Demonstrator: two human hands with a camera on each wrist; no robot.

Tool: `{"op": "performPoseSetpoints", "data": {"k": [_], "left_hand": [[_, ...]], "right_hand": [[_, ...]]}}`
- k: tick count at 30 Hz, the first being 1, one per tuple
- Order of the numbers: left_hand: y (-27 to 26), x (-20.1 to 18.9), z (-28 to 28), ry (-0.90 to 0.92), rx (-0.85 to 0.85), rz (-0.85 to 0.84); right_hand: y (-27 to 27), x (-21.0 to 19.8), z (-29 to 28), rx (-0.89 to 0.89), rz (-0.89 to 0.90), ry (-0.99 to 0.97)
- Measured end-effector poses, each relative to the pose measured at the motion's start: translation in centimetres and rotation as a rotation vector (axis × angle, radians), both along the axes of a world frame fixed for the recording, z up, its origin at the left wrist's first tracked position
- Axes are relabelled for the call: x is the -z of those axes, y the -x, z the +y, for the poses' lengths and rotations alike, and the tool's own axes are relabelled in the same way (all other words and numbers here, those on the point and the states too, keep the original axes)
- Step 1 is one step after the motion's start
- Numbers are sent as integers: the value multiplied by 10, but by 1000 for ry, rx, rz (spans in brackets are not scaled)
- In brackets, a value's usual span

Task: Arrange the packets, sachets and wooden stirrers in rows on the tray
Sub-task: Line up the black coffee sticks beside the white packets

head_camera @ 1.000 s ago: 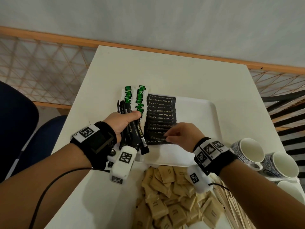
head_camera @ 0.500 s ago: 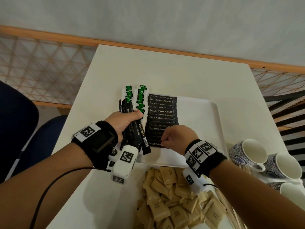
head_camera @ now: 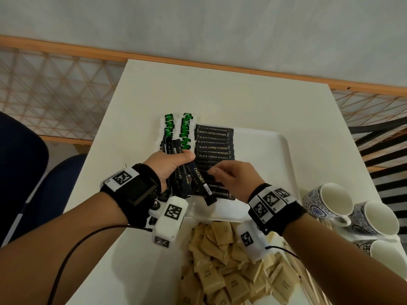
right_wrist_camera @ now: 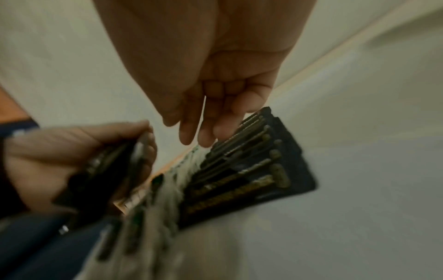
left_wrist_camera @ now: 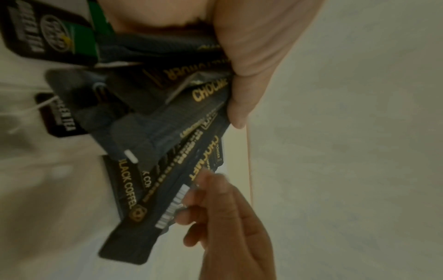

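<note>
- The right wrist view is blurred; print on the packets there cannot be read, and the right hand [head_camera: 234, 179] covers the middle of the black coffee row [head_camera: 214, 148]
- Whether the right fingertips [left_wrist_camera: 191, 199] touch the bundle's near end or only come close cannot be told; those fingers look relaxed and hold nothing
- The wooden stirrers [head_camera: 308, 280] are cut off at the lower right edge, partly under the right forearm
- The left hand [head_camera: 170, 165] grips a bundle of dark stick sachets [head_camera: 193, 179], thumb pressed across them, over the tray's left edge
- A pile of brown sachets [head_camera: 222, 274] lies near the person, three patterned cups [head_camera: 330, 201] stand right of the white tray [head_camera: 264, 155], all on a white table [head_camera: 220, 91]
- Green tea packets [head_camera: 177, 130] lie in two columns at the tray's left edge, just beside the coffee row
- The gripped sachets fan out, long axes running roughly away from the person, one tilted with its near end toward the right hand
- The rowed coffee packets lie crosswise, long axes left to right, overlapping in a column that runs away from the person
</note>
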State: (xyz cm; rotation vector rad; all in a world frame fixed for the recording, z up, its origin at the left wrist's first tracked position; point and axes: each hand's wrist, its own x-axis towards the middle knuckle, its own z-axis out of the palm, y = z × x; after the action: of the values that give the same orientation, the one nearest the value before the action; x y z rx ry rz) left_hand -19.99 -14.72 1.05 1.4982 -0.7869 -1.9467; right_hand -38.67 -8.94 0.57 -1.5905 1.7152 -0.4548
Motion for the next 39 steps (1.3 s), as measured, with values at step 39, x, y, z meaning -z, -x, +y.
{"op": "performPoseSetpoints", "data": {"k": [39], "left_hand": [[-5,-2,1,-55,-58,41]], "right_hand": [[4,13,9,-151,298,-129]]}}
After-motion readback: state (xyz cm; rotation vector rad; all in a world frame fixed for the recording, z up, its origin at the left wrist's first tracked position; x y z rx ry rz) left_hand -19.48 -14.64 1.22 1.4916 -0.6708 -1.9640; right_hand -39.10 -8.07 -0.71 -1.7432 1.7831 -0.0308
